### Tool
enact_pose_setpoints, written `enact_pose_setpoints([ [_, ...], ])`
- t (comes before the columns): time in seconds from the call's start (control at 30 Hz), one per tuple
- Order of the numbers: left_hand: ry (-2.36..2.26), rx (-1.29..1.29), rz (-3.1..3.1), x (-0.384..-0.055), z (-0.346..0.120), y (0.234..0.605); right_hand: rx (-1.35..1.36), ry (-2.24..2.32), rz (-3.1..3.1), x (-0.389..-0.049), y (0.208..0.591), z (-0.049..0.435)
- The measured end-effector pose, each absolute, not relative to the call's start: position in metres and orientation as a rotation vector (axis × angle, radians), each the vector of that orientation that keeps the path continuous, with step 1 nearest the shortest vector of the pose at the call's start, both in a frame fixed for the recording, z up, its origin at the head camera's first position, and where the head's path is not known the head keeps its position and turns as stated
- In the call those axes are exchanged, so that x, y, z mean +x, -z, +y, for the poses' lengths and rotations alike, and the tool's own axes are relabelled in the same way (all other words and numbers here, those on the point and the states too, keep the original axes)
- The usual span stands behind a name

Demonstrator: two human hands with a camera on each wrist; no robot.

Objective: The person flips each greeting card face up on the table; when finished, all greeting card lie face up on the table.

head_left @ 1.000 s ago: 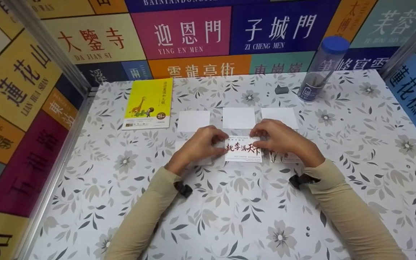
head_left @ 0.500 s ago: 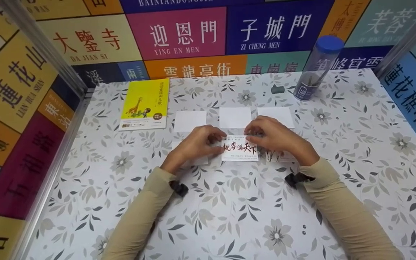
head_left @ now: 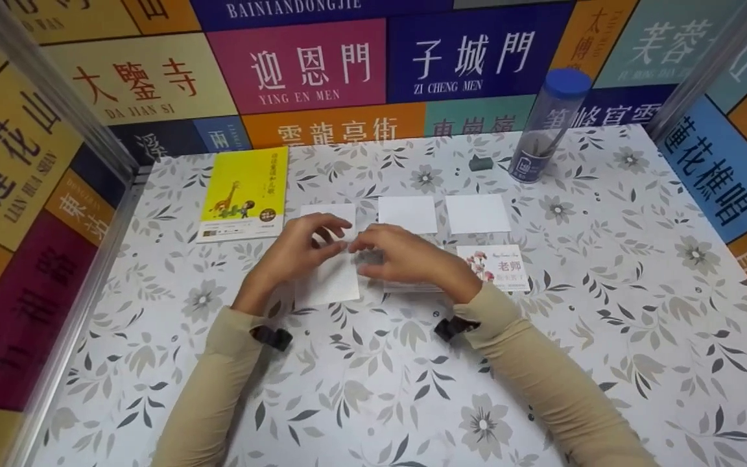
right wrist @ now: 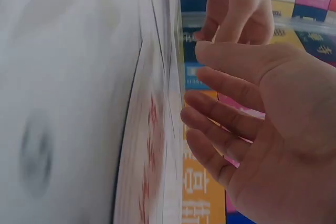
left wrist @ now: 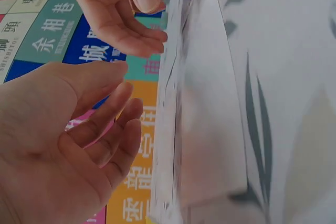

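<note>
My left hand [head_left: 299, 254] hovers over the lower left white card [head_left: 329, 290], fingers loosely bent and holding nothing. Close beside it, my right hand [head_left: 406, 256] is above the middle printed card [right wrist: 149, 156], whose red writing shows in the right wrist view. From the head, that card is mostly hidden under the right hand. The two hands face each other, fingertips a small gap apart. To their right lies a printed card with pink flowers [head_left: 503, 267]. Blank white cards form a row behind: left [head_left: 336, 211], middle [head_left: 407, 214] and right [head_left: 477, 214].
A yellow book [head_left: 244, 188] lies at the back left of the patterned table [head_left: 373, 389]. A clear tube with a blue cap [head_left: 552, 126] stands at the back right, near a small dark green object [head_left: 480, 163]. Printed wall panels [head_left: 296, 65] border the table.
Both hands have left the edges of the middle printed card and moved left, toward the lower left card. The flower card is now uncovered. The head view has shifted slightly.
</note>
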State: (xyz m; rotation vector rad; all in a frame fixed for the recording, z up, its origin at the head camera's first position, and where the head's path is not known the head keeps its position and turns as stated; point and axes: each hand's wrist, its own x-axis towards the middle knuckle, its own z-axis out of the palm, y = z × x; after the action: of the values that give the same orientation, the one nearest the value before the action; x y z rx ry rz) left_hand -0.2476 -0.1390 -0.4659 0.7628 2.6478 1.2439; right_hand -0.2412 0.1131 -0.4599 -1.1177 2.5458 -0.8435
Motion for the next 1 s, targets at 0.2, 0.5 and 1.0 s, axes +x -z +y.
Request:
enact_pose_setpoints([
  [0.2,-1.216,0.676,2.676,-0.24,-0.169,0.47,-1.184,0.737,2.515,-0.234,0.464,0.067],
  [0.5,-0.987,0.612,2.588,-0.239,-0.207,0.465,-1.123,0.585,2.546,-0.23,0.464,0.053],
  [1.0,-0.913,0.593,2.55,-0.236,-0.215,0.464,-1.106,0.671,2.536,-0.229,0.466,0.051],
])
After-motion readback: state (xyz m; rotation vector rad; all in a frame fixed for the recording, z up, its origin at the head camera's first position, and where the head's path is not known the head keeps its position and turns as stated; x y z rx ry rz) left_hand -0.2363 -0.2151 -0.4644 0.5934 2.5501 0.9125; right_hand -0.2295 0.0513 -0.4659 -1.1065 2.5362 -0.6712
